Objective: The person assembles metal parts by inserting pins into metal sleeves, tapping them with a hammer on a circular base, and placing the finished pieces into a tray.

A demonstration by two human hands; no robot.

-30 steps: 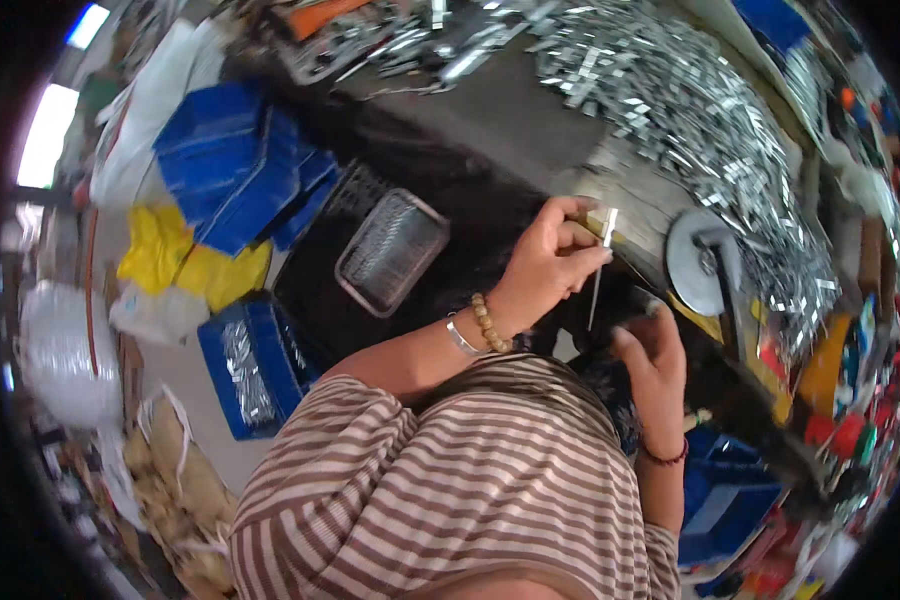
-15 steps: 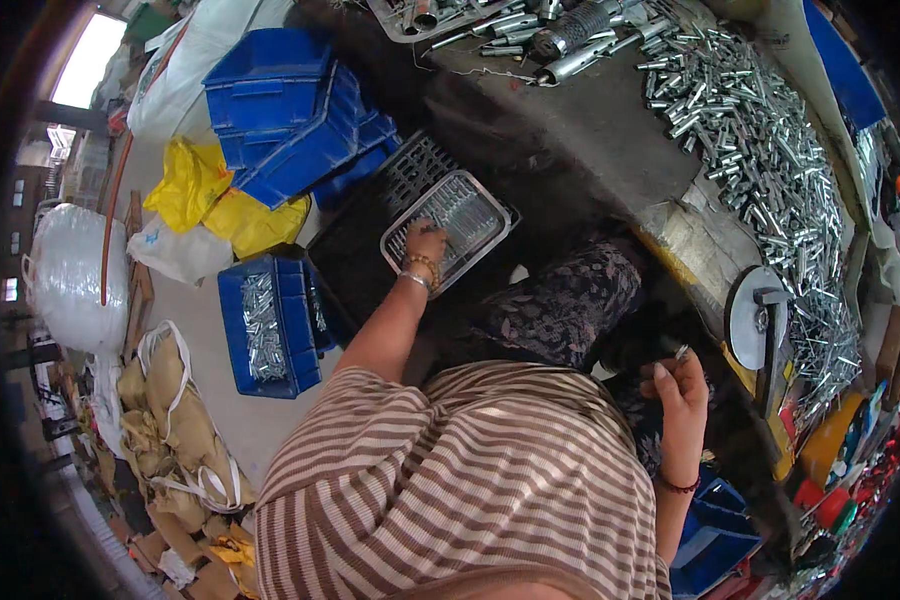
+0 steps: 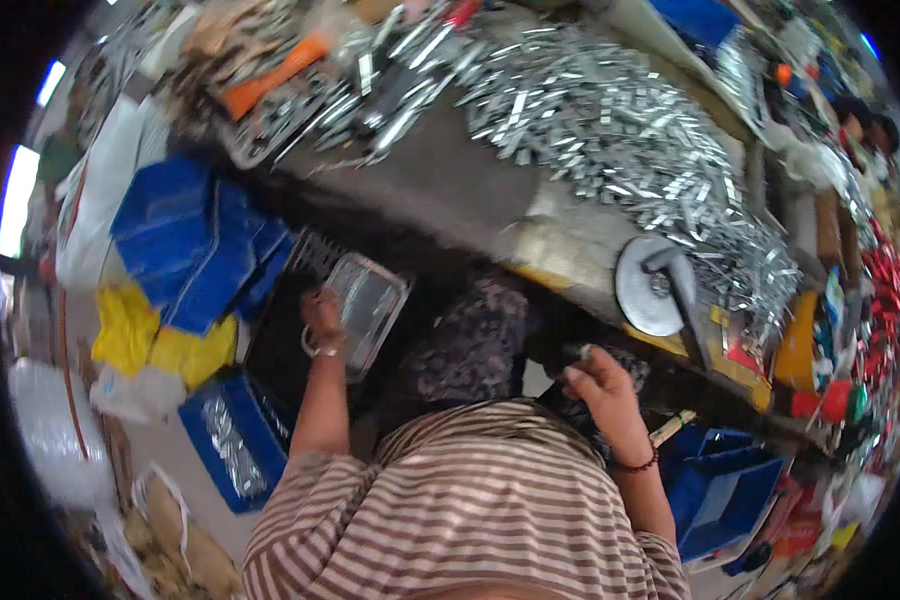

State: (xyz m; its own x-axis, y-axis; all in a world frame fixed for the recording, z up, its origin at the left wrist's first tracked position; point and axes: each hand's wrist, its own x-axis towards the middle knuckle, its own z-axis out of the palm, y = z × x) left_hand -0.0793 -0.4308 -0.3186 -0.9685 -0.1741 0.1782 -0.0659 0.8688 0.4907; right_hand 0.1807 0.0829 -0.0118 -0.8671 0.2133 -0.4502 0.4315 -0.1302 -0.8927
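Observation:
A shallow metal tray holding thin silvery pieces lies low to the left of my knee. My left hand, wearing a bracelet at the wrist, is at the tray's left rim; its fingers are dark and smeared by motion. My right hand hovers near the bench's front edge, fingers pinched together. A small greyish metal piece shows at its fingertips, too blurred to name more exactly. Left of my left forearm, a blue bin contains more silvery pieces.
A bench carries a large heap of metal pieces and a round metal disc with a lever. Stacked blue bins and yellow bags stand at left. Another blue bin sits at lower right.
The whole view has swung to the right, showing more of the bench. My left hand has shifted from over the tray's pieces to its left rim. My right hand remains pinched.

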